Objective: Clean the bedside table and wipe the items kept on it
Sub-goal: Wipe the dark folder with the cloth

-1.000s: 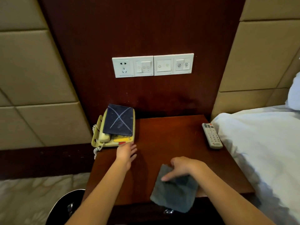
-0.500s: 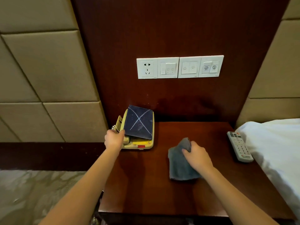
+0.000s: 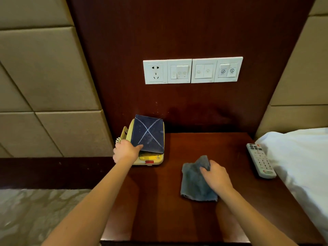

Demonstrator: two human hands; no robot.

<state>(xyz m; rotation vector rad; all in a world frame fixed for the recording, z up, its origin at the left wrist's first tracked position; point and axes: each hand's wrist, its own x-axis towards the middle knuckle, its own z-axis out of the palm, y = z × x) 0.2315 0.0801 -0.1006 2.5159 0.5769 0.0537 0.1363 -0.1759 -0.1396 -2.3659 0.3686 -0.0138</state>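
A dark wooden bedside table (image 3: 159, 215) carries a cream and yellow telephone (image 3: 152, 159) at its back left. A dark blue book (image 3: 148, 134) with a pale cross on its cover lies tilted on the phone. My left hand (image 3: 125, 151) grips the book's near left corner, thumb on the cover, lifting that edge off the phone. A grey cloth (image 3: 194, 180) lies crumpled on the table's middle. My right hand (image 3: 215, 175) holds the cloth's right side with curled fingers. A white remote control (image 3: 260, 160) lies at the table's right edge.
White bedding (image 3: 301, 160) presses against the table's right side, touching the remote. A white socket and switch panel (image 3: 192, 71) is on the dark wood wall above. Padded beige wall panels (image 3: 44, 77) flank it. Patterned carpet (image 3: 35, 213) lies lower left.
My left hand has moved from the phone's left side onto the book's corner and raised it. My right hand with the cloth stayed near the table's middle. The view moved closer.
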